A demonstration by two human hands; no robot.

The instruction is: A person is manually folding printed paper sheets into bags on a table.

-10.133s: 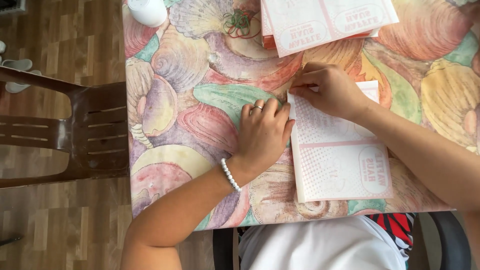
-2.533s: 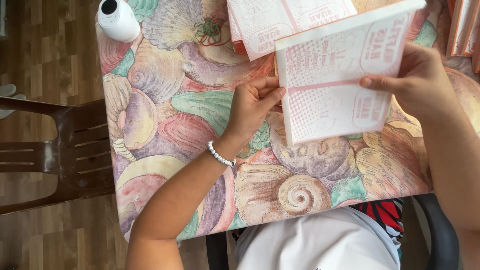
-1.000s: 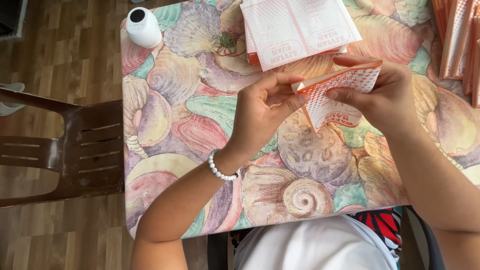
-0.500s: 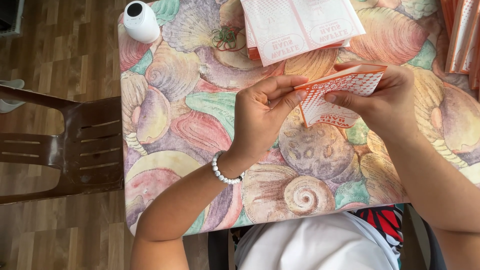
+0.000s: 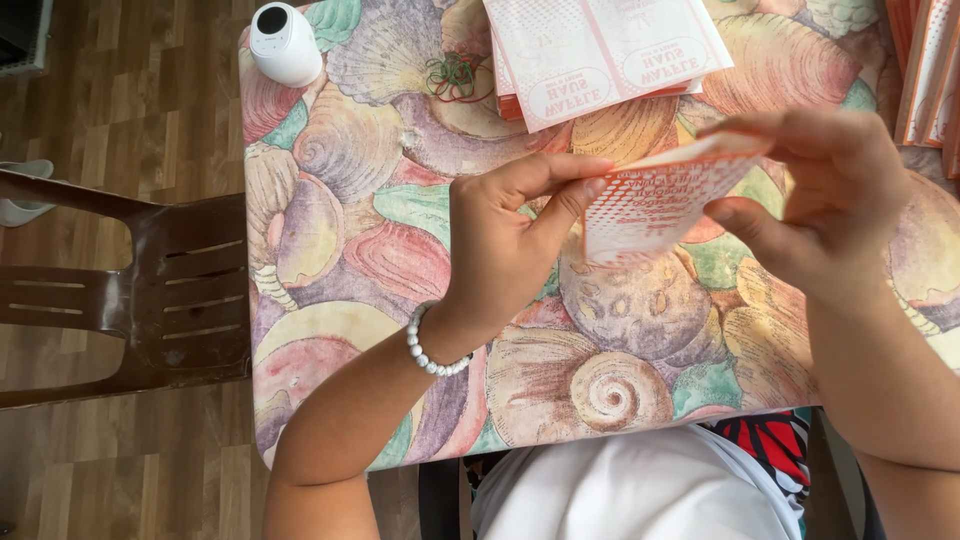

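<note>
- Our left hand [image 5: 505, 245] pinches the near edge of a red-and-white printed paper bag [image 5: 655, 195], thumb on top and forefinger beneath, the other fingers curled loosely.
- Our right hand [image 5: 825, 200] grips the bag's far end, thumb under it and fingers pressed together over its upper edge.
- The bag is held in the air over the shell-patterned tablecloth [image 5: 340, 250], close to the table's centre, seen almost edge-on.
- At about 12 o'clock from the bag lies a stack of flat bags [image 5: 600, 55]; beside that, at 10 o'clock, a tangle of rubber bands [image 5: 455, 75]. A white bottle [image 5: 283, 42] stands at the far 10 o'clock corner.
- We judge the thin paper could tear or crease crookedly if our two hands pull apart unevenly, since each grip is only a narrow pinch.
- A slip of the left thumb could drop the bag.
</note>
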